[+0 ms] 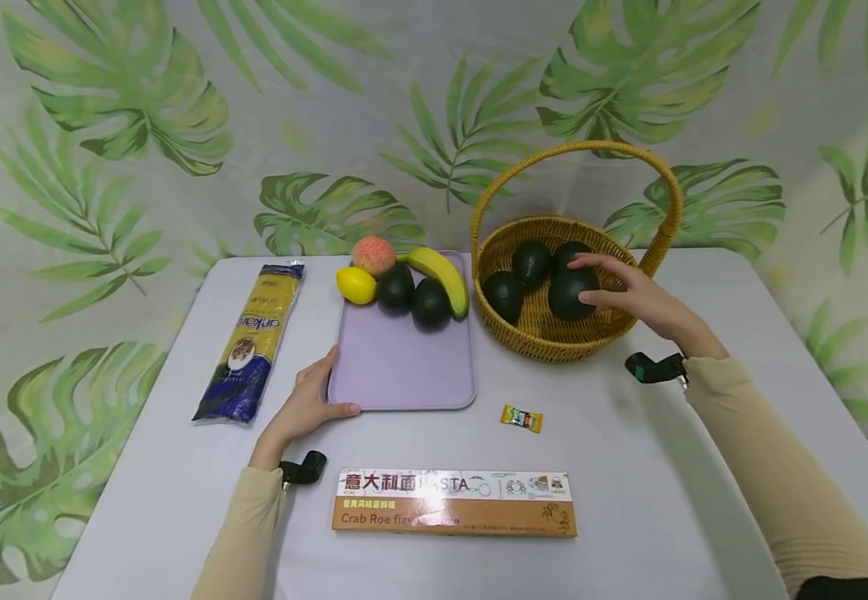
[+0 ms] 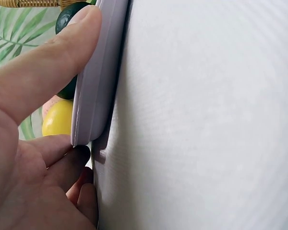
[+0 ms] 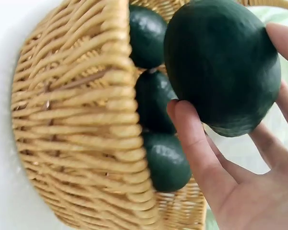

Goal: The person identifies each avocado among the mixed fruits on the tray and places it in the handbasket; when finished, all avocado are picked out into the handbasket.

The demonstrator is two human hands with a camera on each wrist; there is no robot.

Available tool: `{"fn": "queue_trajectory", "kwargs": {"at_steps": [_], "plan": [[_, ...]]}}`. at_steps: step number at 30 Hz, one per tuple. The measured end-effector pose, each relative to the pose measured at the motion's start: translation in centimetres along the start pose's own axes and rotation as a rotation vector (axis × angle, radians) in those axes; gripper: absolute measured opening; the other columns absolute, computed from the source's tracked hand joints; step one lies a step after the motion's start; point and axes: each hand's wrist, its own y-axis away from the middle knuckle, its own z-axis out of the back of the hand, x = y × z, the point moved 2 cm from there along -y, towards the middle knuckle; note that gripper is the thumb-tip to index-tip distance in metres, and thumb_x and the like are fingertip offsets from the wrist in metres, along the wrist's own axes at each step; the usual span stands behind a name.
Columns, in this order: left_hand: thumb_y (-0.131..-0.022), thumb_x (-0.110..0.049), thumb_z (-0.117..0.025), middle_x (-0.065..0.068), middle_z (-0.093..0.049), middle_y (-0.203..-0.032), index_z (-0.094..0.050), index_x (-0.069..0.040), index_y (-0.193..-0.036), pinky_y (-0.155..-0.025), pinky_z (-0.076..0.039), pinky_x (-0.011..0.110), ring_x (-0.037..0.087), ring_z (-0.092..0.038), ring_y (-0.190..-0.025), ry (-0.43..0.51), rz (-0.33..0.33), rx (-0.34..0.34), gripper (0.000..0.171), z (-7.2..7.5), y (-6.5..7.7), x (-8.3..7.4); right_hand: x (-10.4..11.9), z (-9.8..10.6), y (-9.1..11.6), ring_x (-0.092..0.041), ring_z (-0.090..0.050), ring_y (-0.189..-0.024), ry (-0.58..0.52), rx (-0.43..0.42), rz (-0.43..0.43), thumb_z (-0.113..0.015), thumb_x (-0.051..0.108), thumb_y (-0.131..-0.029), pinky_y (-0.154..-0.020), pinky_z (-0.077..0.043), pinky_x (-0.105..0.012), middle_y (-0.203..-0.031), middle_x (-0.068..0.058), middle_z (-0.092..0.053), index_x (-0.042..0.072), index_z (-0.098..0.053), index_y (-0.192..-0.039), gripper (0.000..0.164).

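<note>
In the head view my right hand is over the right side of the wicker basket. Its thumb and fingers grip a dark green avocado. The right wrist view shows this avocado close up, above the basket rim, with three more avocados lying inside. My left hand holds the near left corner of a lilac tray, thumb along the front edge and fingers at the left side. At the tray's far end lie a peach, a lemon, two avocados and a banana.
A yellow and blue pasta bag lies left of the tray. Toward the front is a flat pasta box, and a small candy packet lies between it and the basket. The basket's tall handle arches up before a leaf-print cloth.
</note>
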Motion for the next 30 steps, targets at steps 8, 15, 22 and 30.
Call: {"fn": "queue_trajectory", "kwargs": {"at_steps": [8, 15, 22, 30], "plan": [[-0.077, -0.029, -0.081, 0.021, -0.014, -0.156, -0.009, -0.001, -0.153, -0.11, -0.012, 0.057, 0.037, -0.007, -0.14, 0.006, -0.016, -0.004, 0.108, 0.0, 0.0, 0.1, -0.9, -0.9, -1.3, -0.032, -0.017, -0.14, 0.055, 0.066, -0.013, -0.063, 0.02, -0.093, -0.103, -0.026, -0.06, -0.153, -0.009, -0.024, 0.01, -0.047, -0.139, 0.049], [-0.076, -0.029, -0.082, 0.022, -0.014, -0.156, -0.009, -0.001, -0.153, -0.11, -0.012, 0.058, 0.037, -0.008, -0.139, 0.01, -0.014, -0.007, 0.109, 0.0, -0.1, 0.3, -0.3, -1.8, -2.7, -0.037, -0.033, -0.131, 0.099, 0.163, -0.027, -0.063, 0.019, -0.094, -0.094, -0.041, -0.053, -0.152, -0.017, -0.023, 0.006, -0.046, -0.139, 0.05], [-0.076, -0.029, -0.082, 0.022, -0.015, -0.156, -0.01, -0.001, -0.152, -0.11, -0.012, 0.058, 0.037, -0.007, -0.139, 0.01, -0.006, -0.011, 0.109, 0.0, -0.1, 0.4, -0.5, -2.3, -4.0, -0.035, -0.045, -0.115, 0.145, 0.224, -0.074, -0.064, 0.019, -0.093, -0.085, -0.048, -0.047, -0.151, -0.021, -0.022, 0.006, -0.043, -0.141, 0.054], [-0.075, -0.026, -0.082, 0.022, -0.016, -0.155, -0.01, 0.0, -0.152, -0.11, -0.012, 0.057, 0.037, -0.007, -0.139, 0.017, -0.005, -0.015, 0.109, 0.0, -0.1, 0.1, -0.7, -2.4, -4.4, -0.04, -0.052, -0.112, 0.149, 0.212, -0.104, -0.06, 0.013, -0.094, -0.091, -0.045, -0.052, -0.152, -0.023, -0.02, 0.004, -0.039, -0.143, 0.054]]}}
